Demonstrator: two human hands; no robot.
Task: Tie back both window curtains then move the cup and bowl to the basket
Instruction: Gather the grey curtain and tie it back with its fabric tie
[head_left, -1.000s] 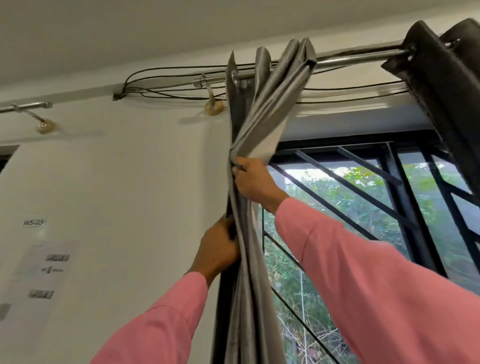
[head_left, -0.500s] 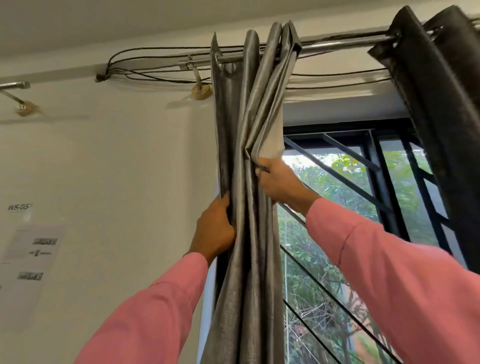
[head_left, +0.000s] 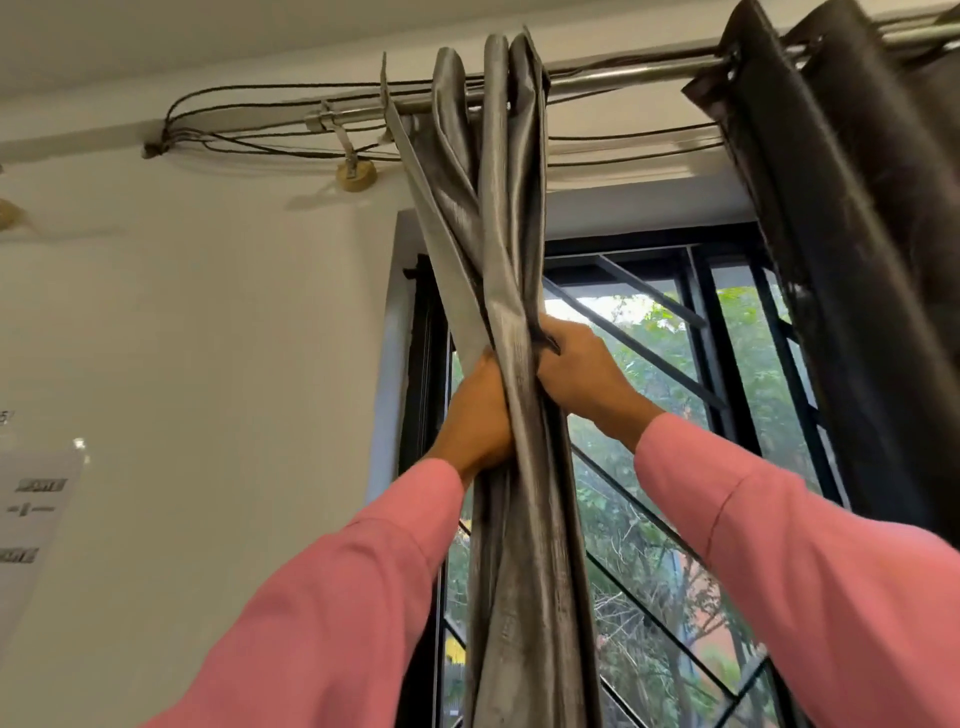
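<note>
The grey left curtain (head_left: 511, 218) hangs bunched into a narrow column from the metal rod (head_left: 623, 78) at the window's left side. My left hand (head_left: 480, 410) grips the bunch from the left, fingers hidden behind the fabric. My right hand (head_left: 576, 364) grips the same bunch from the right, a little higher, pinching a dark strip against the folds. The dark right curtain (head_left: 841, 218) hangs gathered at the upper right. Cup, bowl and basket are out of view.
A black window grille (head_left: 696, 364) with slanted bars stands behind the curtain, trees outside. Dark cables (head_left: 249, 135) loop along the rod bracket on the white wall. A printed paper sheet (head_left: 31, 514) is stuck to the wall at the left.
Both hands have come closer together on the left curtain, squeezing its folds into a tighter bunch. The left hand rose towards the right hand. The view shifted so the curtain sits more centrally.
</note>
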